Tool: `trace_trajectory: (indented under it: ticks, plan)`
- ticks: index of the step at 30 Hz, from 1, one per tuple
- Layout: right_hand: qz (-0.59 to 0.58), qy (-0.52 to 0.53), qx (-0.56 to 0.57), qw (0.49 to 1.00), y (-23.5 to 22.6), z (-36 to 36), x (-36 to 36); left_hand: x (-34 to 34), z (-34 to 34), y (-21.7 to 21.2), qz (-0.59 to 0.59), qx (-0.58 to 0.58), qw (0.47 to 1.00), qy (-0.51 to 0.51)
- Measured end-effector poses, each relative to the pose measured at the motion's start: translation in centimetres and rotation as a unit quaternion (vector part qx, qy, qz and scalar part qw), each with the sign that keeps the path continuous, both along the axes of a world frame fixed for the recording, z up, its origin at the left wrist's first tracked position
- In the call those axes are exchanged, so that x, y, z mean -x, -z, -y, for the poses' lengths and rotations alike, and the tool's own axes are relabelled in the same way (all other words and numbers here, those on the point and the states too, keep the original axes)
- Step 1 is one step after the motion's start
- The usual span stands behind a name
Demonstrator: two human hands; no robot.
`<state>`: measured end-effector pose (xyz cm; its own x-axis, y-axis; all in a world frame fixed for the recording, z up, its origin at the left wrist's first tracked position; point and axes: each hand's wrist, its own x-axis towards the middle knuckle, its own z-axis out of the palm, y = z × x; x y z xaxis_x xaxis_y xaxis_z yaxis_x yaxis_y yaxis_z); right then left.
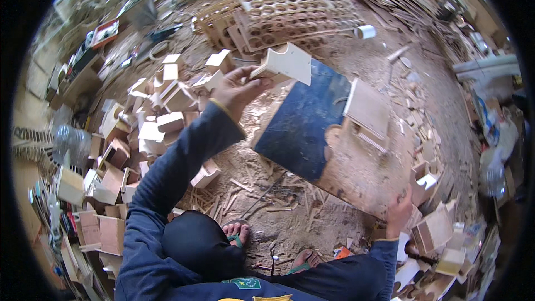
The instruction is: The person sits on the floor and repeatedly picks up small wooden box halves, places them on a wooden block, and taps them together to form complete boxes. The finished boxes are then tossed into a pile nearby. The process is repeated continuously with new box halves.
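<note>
My left hand (239,88) is raised over the far left corner of a low work board. Its fingers close on a small pale wooden box piece (291,64) with a curved notch in one edge. The board, partly covered by a dark blue sheet (304,120), has a bare brown part (362,181) at the right. Another wooden box piece (369,108) rests there, its flat panel facing up. At the board's near right edge is my right hand (398,212). Its fingers are blurred, and I cannot make out whether they grip anything.
Many notched wooden box pieces (167,122) are heaped at the left, with more (437,228) at the near right. Stacked panels with round holes (290,8) lie beyond the board. Offcuts and sawdust cover the ground. A clear plastic bottle (72,144) stands far left.
</note>
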<state>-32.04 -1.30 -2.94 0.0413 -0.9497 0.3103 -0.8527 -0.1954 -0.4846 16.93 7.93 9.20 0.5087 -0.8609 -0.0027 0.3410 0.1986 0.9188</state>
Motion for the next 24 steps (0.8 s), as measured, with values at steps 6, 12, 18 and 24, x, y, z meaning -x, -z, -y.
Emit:
trace_trajectory:
  ticks: [6,12,18,24]
  plan:
    - [0.01,0.024,-0.008,1.0,-1.2,-0.8,-1.3,4.4,4.1,1.4,0.424,-0.3,0.854,0.033]
    - [0.015,0.028,0.0,1.0,-1.9,-1.1,-1.7,7.3,6.1,2.9,0.662,-0.095,0.74,-0.07]
    - [0.029,0.022,-0.023,0.999,-2.1,-1.2,-1.5,12.5,9.4,4.0,0.589,-0.138,0.795,0.04]
    - [0.008,0.023,-0.014,1.0,-2.3,-1.5,-1.9,13.6,13.2,4.7,0.593,-0.191,0.782,-0.027]
